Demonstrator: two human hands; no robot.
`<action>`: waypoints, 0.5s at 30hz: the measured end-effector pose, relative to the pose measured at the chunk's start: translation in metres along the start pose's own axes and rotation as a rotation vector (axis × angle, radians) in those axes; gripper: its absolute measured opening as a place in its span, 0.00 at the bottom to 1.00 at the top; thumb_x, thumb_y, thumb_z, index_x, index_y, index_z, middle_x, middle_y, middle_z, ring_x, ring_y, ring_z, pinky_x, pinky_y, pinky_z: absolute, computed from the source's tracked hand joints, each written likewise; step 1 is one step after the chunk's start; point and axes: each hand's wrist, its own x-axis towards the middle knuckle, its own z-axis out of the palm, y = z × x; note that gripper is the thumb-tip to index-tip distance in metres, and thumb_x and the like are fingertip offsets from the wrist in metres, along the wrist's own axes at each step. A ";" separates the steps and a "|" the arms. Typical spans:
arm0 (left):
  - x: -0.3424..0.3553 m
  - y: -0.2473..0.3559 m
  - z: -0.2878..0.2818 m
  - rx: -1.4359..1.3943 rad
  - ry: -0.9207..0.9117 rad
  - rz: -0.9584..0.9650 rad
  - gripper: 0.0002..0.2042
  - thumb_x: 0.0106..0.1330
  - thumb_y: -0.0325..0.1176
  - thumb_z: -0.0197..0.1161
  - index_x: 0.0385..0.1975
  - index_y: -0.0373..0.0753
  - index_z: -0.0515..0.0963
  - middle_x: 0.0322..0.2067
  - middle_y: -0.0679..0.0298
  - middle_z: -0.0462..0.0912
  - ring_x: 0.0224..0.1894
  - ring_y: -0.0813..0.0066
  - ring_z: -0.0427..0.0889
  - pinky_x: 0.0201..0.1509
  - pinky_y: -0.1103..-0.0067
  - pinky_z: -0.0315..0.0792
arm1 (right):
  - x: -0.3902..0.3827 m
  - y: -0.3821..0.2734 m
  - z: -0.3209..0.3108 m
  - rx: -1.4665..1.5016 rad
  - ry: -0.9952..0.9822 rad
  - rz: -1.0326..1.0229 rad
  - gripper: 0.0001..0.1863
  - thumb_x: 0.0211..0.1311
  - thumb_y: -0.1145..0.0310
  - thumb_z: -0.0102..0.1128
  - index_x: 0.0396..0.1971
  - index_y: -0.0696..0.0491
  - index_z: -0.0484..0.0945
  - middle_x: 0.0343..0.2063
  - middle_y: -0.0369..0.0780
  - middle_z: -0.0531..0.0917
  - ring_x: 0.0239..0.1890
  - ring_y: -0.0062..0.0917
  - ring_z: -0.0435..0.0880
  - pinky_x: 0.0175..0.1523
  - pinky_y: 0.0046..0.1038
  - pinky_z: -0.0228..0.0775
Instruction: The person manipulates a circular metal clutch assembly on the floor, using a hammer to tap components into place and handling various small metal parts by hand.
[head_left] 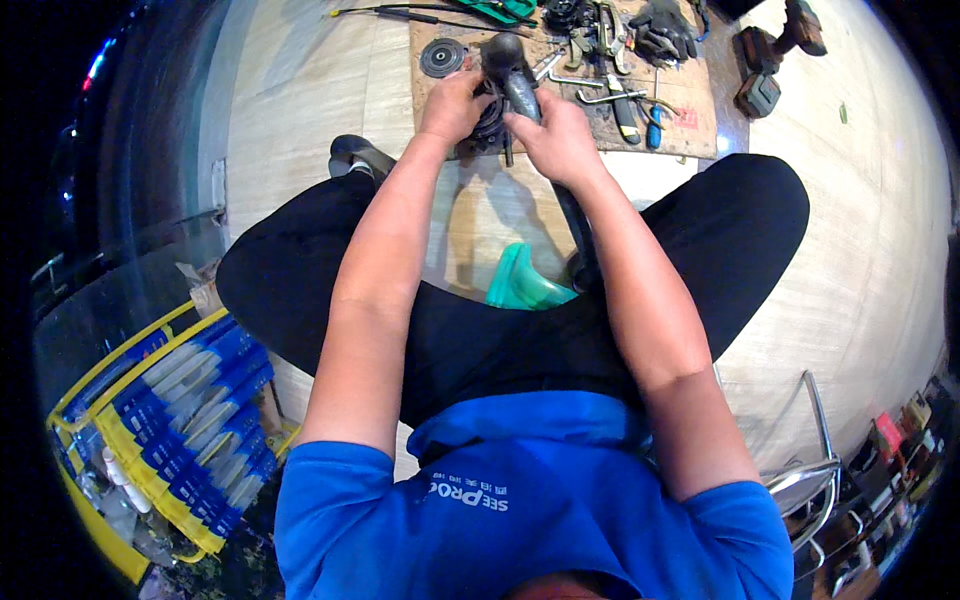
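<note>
A long black tubular part point(521, 95) with a rounded, knob-like end lies over the near edge of the work mat, its other end reaching back toward my lap. My right hand point(558, 132) is closed around its shaft, thumb on top. On its left side, my left hand point(456, 106) has its fingers curled in beside a bundle of dark cable point(488, 122); what the fingertips pinch is hidden. Just beyond my left hand sits a round black grooved disc point(443, 58).
The brown mat point(690, 100) carries hex keys point(590, 82), pliers point(620, 50), a blue-handled screwdriver point(654, 130) and dark gloves point(664, 32). A cordless drill point(800, 28) stands at the far right. Green translucent plastic point(525, 280) lies between my legs. A yellow rack point(150, 400) is at the left.
</note>
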 end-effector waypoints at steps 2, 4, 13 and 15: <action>0.000 -0.003 0.003 0.008 -0.015 -0.027 0.16 0.54 0.32 0.68 0.43 0.39 0.81 0.39 0.51 0.82 0.47 0.52 0.80 0.52 0.66 0.73 | -0.002 -0.005 -0.007 0.104 -0.004 0.017 0.19 0.55 0.58 0.64 0.33 0.60 0.76 0.24 0.52 0.81 0.32 0.47 0.82 0.39 0.41 0.73; 0.000 0.008 -0.001 0.031 -0.039 -0.080 0.16 0.54 0.35 0.69 0.44 0.40 0.81 0.40 0.51 0.82 0.48 0.52 0.79 0.53 0.65 0.73 | -0.003 -0.009 -0.012 0.148 -0.026 0.052 0.18 0.54 0.59 0.64 0.32 0.60 0.76 0.24 0.53 0.81 0.32 0.49 0.83 0.40 0.42 0.74; -0.005 -0.004 0.003 -0.032 0.038 -0.067 0.15 0.54 0.33 0.69 0.43 0.42 0.81 0.39 0.51 0.82 0.48 0.52 0.79 0.54 0.65 0.73 | -0.007 -0.008 -0.005 0.065 -0.066 0.059 0.18 0.54 0.60 0.64 0.33 0.61 0.77 0.27 0.54 0.82 0.36 0.50 0.82 0.42 0.43 0.73; -0.004 -0.002 0.003 -0.020 0.026 -0.096 0.15 0.54 0.33 0.69 0.42 0.42 0.81 0.39 0.51 0.82 0.48 0.52 0.79 0.54 0.65 0.73 | -0.008 -0.010 -0.006 0.133 -0.060 0.078 0.17 0.54 0.60 0.64 0.33 0.61 0.77 0.27 0.55 0.81 0.36 0.50 0.82 0.42 0.43 0.73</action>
